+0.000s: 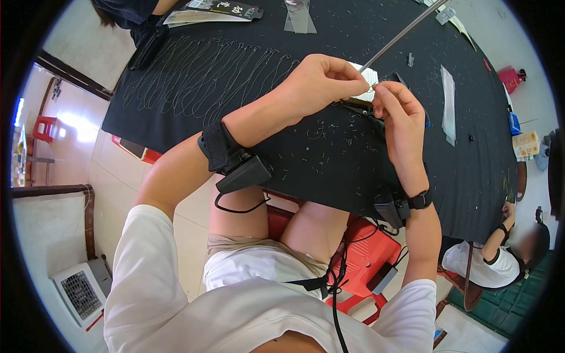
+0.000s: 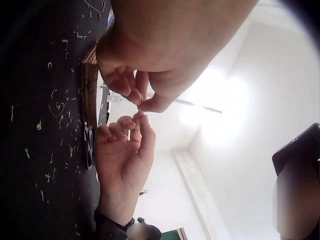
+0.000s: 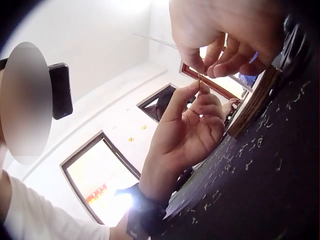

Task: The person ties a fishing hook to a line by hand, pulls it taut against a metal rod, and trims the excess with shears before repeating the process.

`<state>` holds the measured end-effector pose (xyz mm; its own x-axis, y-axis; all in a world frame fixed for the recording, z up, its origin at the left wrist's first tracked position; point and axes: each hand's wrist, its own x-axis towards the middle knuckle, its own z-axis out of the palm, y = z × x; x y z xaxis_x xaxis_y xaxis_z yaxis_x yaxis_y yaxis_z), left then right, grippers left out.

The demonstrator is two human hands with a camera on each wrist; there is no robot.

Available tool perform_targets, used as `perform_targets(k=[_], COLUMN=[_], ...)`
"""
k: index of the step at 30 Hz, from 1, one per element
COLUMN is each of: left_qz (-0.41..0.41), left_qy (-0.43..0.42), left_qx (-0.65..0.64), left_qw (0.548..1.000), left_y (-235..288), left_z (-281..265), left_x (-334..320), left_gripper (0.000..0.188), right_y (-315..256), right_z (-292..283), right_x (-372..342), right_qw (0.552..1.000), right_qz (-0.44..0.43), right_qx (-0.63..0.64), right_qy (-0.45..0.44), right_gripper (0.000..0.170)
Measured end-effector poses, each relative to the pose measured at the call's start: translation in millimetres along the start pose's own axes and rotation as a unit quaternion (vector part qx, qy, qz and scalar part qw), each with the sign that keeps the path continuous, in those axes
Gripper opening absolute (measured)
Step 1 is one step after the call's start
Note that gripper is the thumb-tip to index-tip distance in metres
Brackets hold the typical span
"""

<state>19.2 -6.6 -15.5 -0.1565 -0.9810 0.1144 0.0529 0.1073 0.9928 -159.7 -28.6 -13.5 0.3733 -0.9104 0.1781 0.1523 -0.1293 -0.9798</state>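
Observation:
Both hands meet above a white-topped block (image 1: 369, 76) on the black cloth. With thumb and forefinger, the left hand (image 1: 321, 85) pinches a tiny thin piece. The right hand (image 1: 401, 115) pinches the same small piece from the other side, fingertips almost touching. In the right wrist view the piece (image 3: 200, 80) looks thin and yellowish, held between the left hand (image 3: 187, 120) and the right hand (image 3: 225, 35). Its exact shape is too small to tell. Dark-handled scissors (image 2: 89, 147) lie beside the block in the left wrist view.
Looped thin cords (image 1: 194, 76) lie in a row at the left of the black table (image 1: 329, 170). A metal rod (image 1: 406, 32) slants above the block. Pale scraps are scattered nearer the body. Clear plastic strips (image 1: 448, 106) lie at right; another person (image 1: 500, 253) sits there.

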Motion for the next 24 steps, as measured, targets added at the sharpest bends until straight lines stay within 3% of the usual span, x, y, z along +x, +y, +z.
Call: perform_targets(k=[13,24], left_qz=[-0.014,0.012], left_qy=[0.007,-0.016], left_qx=[0.025,0.054], left_qw=[1.000,0.998], left_y=[2.5,0.2], left_z=[0.4,0.6], left_x=[-1.1,-1.5], left_gripper=[0.018,0.018], right_y=[0.8,-1.3], right_z=[-3.5,-2.5], right_x=[0.6,-0.4], right_qw=[0.999,0.997], right_qz=[-0.023,-0.017], right_qx=[-0.020,-0.073], right_qy=[0.038,0.020], right_gripper=[0.011,0.012])
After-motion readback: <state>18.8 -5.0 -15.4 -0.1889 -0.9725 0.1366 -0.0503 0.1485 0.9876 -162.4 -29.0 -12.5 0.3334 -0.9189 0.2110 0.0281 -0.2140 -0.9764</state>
